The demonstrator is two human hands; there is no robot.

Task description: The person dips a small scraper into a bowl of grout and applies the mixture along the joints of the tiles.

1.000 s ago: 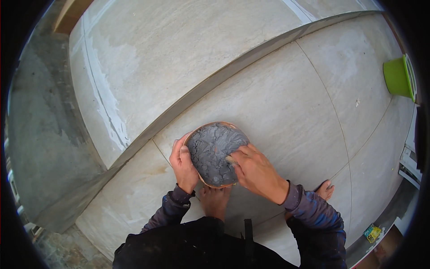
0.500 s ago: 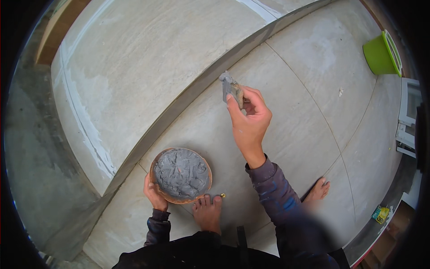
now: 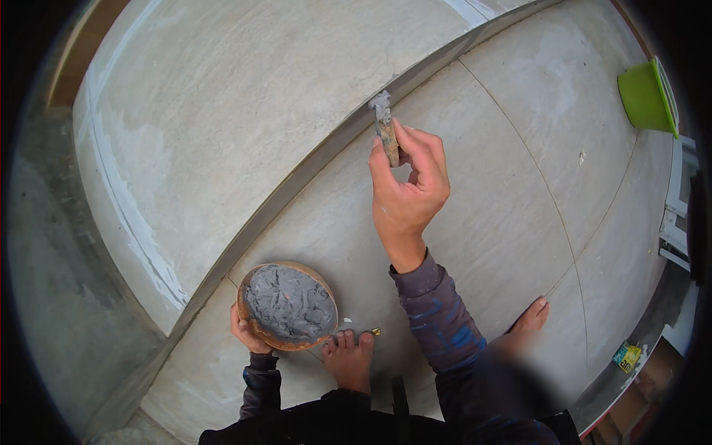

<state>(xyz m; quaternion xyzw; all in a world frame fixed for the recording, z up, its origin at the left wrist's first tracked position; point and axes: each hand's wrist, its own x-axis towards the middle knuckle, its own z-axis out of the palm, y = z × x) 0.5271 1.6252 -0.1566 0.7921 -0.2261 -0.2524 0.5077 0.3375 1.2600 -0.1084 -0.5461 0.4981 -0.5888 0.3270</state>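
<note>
My left hand (image 3: pixel 248 332) grips the side of a round tan bowl (image 3: pixel 332 300) full of lumpy grey paste (image 3: pixel 289 302), held low at the lower left. My right hand (image 3: pixel 408 178) is raised toward the upper middle, thumb and fingers pinched on a small, worn scraper (image 3: pixel 387 138) held upright, with a blob of grey paste (image 3: pixel 382 101) on its tip. The scraper appears in front of the grey riser of a step (image 3: pixel 311 165); whether it touches it I cannot tell.
Beyond the riser is a tiled step (image 3: pixel 215 96) with white streaks along its joints. A green bucket (image 3: pixel 644 98) stands at the far right, above white frames (image 3: pixel 673 236) and a small yellow packet (image 3: pixel 629 357). My bare feet (image 3: pixel 348 360) are on the tiled floor (image 3: pixel 504 208).
A second ago my right hand was in the paste. It has lifted the loaded scraper up and away, rising slightly further since. The bowl in my left hand has moved down and left.
</note>
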